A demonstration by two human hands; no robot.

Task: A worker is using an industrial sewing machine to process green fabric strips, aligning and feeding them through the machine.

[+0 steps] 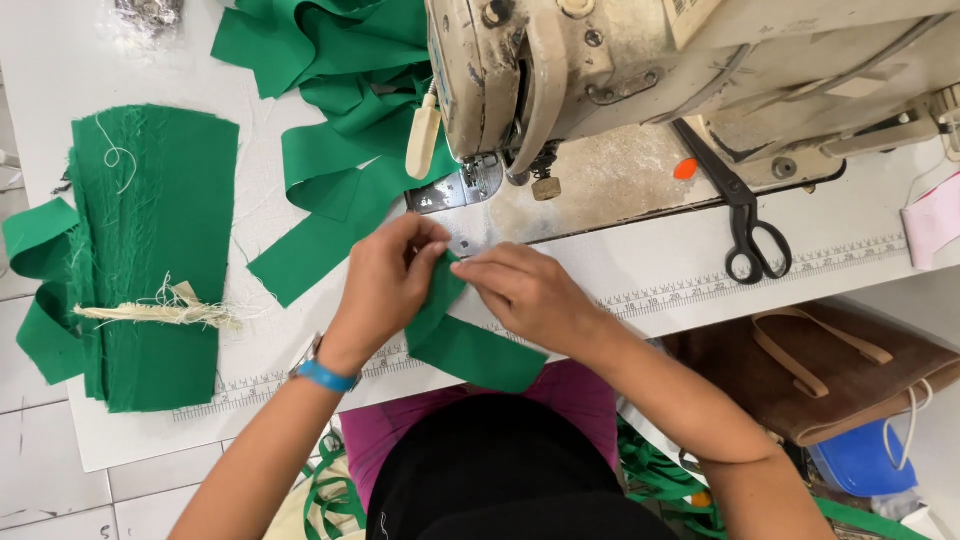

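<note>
Both hands share one grip on a folded green fabric strip (455,335) at the near edge of the white counter (860,215). Left hand (385,285) pinches the strip's upper end between thumb and fingertips, while the right hand (525,290) presses and pinches the same end from the other side; each is closed on cloth, probably to keep the fold aligned. From that pinch the strip runs down and to the right, hanging over the counter's edge toward the person's lap, so most of it lies below and just right of the fingers.

Straight beyond the hands stands an old cream sewing machine (620,70), its presser foot (545,180) close above the held end. A tied bundle of cut green pieces (150,250) lies well to the left, bound with pale string. Loose green strips (340,130) pile up behind the left hand. Black scissors (745,215) rest on the machine bed to the right, well apart from the work.
</note>
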